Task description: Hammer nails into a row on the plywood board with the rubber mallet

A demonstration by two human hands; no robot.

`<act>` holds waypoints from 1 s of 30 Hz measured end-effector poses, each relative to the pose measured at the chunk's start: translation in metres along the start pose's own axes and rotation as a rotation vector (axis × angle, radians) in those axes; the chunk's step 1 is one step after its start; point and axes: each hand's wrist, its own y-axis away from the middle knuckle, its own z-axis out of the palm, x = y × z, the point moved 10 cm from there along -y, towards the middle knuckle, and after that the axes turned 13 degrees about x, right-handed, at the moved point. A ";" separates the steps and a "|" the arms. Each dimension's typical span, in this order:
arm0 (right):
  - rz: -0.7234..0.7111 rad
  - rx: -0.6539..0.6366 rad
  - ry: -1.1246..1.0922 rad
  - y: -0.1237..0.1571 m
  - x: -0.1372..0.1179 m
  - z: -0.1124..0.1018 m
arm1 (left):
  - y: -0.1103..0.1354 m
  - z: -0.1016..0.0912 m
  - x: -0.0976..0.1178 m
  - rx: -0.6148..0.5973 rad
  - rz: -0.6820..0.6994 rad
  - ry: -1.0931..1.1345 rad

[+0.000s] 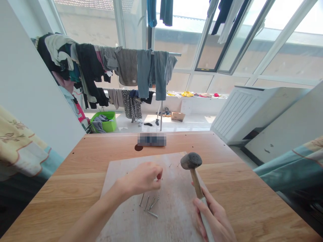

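My right hand [214,215] is wrapped round the wooden handle of a hammer [191,162], whose dark head is raised above a pale wooden board [174,215]. My left hand [143,177] hovers over the board's middle, fingers pinched together; a thin nail seems to be held upright at the fingertips, too small to be sure. Several loose nails [149,205] lie on the board just below my left hand. A couple of small nails stand in the board near the hammer head.
The board lies on a wooden table [75,181] with a round hole [138,147] near its far edge. Beyond it stand a clothes rack [121,70] full of laundry, a green basket [104,121], large windows and white panels [252,111] leaning at the right.
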 end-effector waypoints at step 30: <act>-0.006 -0.043 0.168 0.012 -0.035 0.016 | -0.014 0.008 -0.049 0.387 -0.132 0.416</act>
